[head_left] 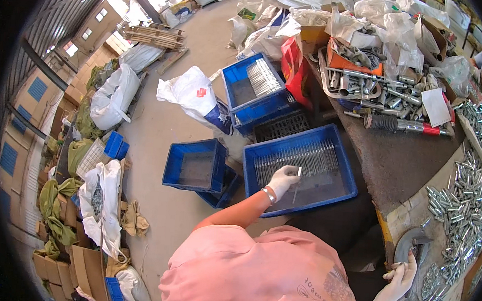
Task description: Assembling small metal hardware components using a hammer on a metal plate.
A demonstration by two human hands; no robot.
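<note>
My left hand (pixel 283 178), in a white glove, reaches over a large blue crate (pixel 249 173) on the floor and pinches a thin metal rod (pixel 296 190) that hangs down from its fingers. Rows of the same thin rods (pixel 301 158) lie across the far half of the crate. My right hand (pixel 399 281), also gloved in white, is at the lower right by the bench edge. Its fingers are spread against the lower end of a grey curved metal part (pixel 409 244). My pink shirt fills the bottom middle of the view.
A smaller blue crate (pixel 196 164) stands left of the large one, and another with rods (pixel 256 88) lies farther back. The workbench (pixel 395 160) carries metal tubes (pixel 377 84) and several small shiny parts (pixel 464 203). White sacks (pixel 192 92) and cardboard boxes (pixel 74 261) line the floor.
</note>
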